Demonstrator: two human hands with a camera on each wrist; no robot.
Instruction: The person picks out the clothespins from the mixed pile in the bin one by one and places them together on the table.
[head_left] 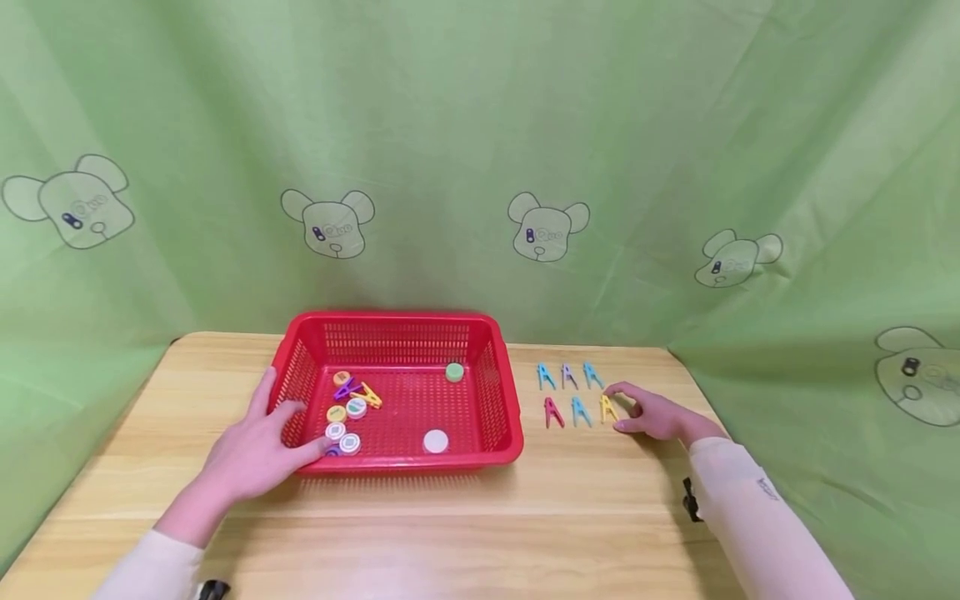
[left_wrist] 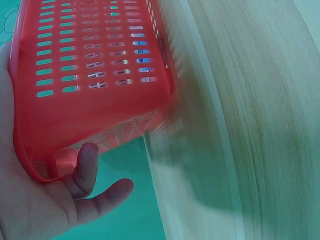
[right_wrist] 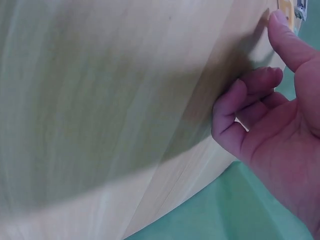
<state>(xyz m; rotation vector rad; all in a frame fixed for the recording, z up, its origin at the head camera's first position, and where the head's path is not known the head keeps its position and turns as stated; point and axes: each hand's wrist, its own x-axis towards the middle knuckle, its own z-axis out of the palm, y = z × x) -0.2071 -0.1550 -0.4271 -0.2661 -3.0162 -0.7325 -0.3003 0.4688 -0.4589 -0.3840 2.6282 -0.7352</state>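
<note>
At the right of the surface [head_left: 585, 517], the yellow clip [head_left: 607, 407] is straddled by parted fingers of the right hand [head_left: 654, 414] and could be knocked askew by an off-centre pinch. At left, the red basket [head_left: 405, 461], its rim gripped by the left hand [head_left: 251, 454], could be tilted by uneven pressure. On the far curtain [head_left: 442, 117], lettering resembling "Quo" is printed; the labels on the discs [head_left: 356, 407] cannot be read.

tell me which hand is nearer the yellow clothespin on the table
Right. The right hand is just beside the yellow clothespin; the left hand is far off to its left, at the left end of the red basket.
</note>
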